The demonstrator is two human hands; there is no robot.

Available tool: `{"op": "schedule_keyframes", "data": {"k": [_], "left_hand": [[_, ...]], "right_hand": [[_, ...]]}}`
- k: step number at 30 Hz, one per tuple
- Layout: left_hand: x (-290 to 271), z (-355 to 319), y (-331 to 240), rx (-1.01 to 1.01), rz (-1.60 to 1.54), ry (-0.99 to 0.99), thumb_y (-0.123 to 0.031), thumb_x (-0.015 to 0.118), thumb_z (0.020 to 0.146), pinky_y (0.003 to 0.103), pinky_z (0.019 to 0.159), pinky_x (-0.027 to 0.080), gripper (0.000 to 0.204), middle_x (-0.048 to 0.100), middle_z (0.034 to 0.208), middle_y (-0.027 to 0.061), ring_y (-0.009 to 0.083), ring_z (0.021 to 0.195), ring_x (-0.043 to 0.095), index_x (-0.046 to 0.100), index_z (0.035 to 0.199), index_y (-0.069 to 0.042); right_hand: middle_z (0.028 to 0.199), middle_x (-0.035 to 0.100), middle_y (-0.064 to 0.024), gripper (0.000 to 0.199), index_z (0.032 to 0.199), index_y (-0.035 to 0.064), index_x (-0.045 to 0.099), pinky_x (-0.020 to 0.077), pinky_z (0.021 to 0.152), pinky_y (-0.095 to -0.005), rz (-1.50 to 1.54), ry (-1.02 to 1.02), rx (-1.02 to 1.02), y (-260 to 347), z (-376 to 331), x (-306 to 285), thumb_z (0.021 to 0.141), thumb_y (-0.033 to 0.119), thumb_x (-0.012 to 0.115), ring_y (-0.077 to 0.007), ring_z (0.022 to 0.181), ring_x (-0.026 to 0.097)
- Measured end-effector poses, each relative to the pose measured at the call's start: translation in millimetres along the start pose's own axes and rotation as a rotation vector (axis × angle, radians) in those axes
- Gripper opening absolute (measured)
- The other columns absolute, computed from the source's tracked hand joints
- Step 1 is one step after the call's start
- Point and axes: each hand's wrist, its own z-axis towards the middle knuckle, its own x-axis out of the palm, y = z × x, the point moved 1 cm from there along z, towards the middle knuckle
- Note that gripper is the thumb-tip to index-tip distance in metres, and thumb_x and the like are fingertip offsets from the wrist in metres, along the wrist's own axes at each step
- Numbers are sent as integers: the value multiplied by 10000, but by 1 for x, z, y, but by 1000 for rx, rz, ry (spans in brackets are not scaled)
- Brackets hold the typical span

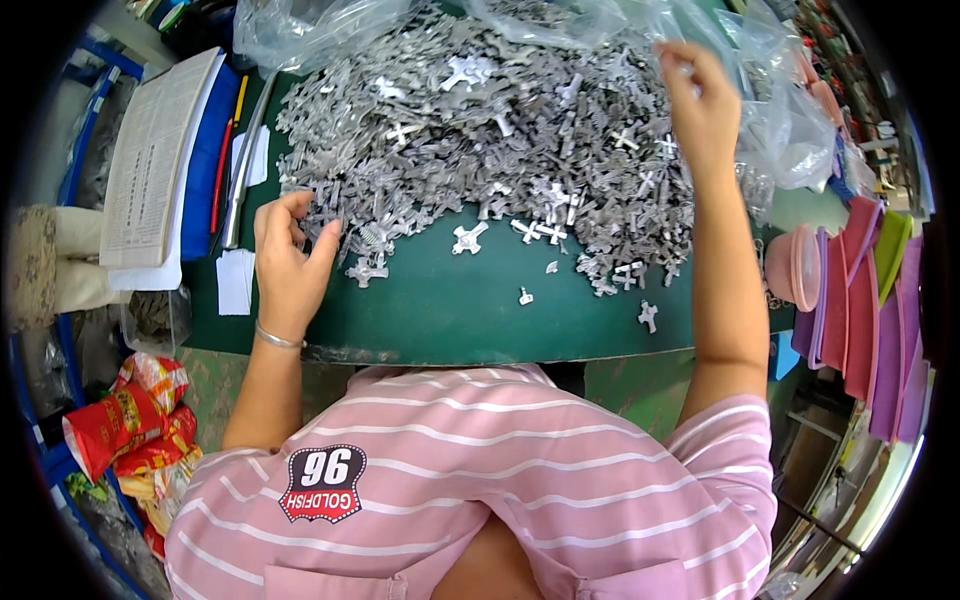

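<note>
A wide heap of small grey metal cross pendants [470, 130] covers the far part of the green table [440, 310]. At the heap's left edge rests my left hand [288, 258], its fingers bent and its thumb apart, touching or just beside the pieces. My right hand [703, 105] is raised at the heap's far right, by a clear plastic bag [785, 125]. Its fingers are curled together, and whatever they may hold is too small to tell. Between my hands, near the front edge, lie a loose cross [467, 238], another cross [648, 316] and a small fragment [526, 296].
More clear plastic [300, 35] lies along the far side. To the left are a printed sheet [155, 170] on a blue folder, a red pen [221, 178], metal tweezers [245, 170] and white paper. Colourful plastic bins [865, 300] and a pink cup [793, 267] stand right. Red packets [125, 420] sit lower left.
</note>
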Motion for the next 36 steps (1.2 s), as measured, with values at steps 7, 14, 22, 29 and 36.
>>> {"op": "schedule_keyframes", "data": {"k": [7,14,22,29,36], "left_hand": [[3,-17,15,105,110,209,-186,832,581,316,695,474,495,463,963,118,251,804,521,555,964,-37],[12,-40,-14,20,5,243,-84,787,616,328,713,484,381,475,970,120,247,813,566,582,935,-42],[21,-43,-25,217,-329,256,31,667,729,264,584,489,186,567,980,101,170,759,591,623,905,-13],[26,-36,-19,258,-149,336,27,669,716,278,610,476,264,561,868,99,195,707,585,598,968,-6],[41,-39,-30,-39,-523,406,64,628,751,241,670,519,274,588,901,91,142,781,625,588,1017,12]], "right_hand": [[752,601,-102,75,802,32,630,435,670,-376,202,501,-2,84,-126,35,728,36,639,-287,729,580],[924,540,-79,196,897,44,615,411,696,-378,68,597,-84,118,-148,76,712,84,669,-271,848,524],[826,557,-51,106,787,60,618,397,676,-368,-30,577,-109,118,-147,65,693,77,663,-249,795,530],[900,547,-82,256,931,51,594,392,701,-379,112,539,-127,146,-147,88,692,104,668,-261,832,525],[820,549,-120,191,879,30,603,459,657,-383,224,619,210,122,-154,73,704,47,677,-308,765,571]]}}
